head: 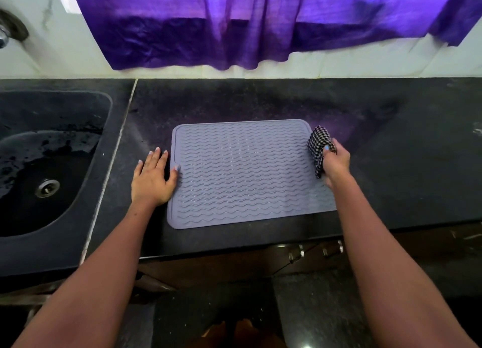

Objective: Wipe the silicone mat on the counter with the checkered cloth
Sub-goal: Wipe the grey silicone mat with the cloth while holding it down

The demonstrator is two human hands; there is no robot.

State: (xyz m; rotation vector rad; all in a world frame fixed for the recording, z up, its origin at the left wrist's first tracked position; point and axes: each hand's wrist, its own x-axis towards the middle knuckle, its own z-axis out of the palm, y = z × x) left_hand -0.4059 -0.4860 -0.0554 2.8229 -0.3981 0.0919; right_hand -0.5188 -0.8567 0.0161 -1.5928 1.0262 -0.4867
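Note:
A grey silicone mat with wavy ridges lies flat on the black counter, near its front edge. My left hand rests flat, fingers spread, on the counter at the mat's left edge, with the thumb on the mat. My right hand is at the mat's right edge, closed around a bunched black-and-white checkered cloth. The cloth touches the mat's upper right part.
A dark sink with a metal drain is set into the counter on the left, with a tap above it. A purple curtain hangs over the white wall behind. Cabinet handles show below the counter's front edge.

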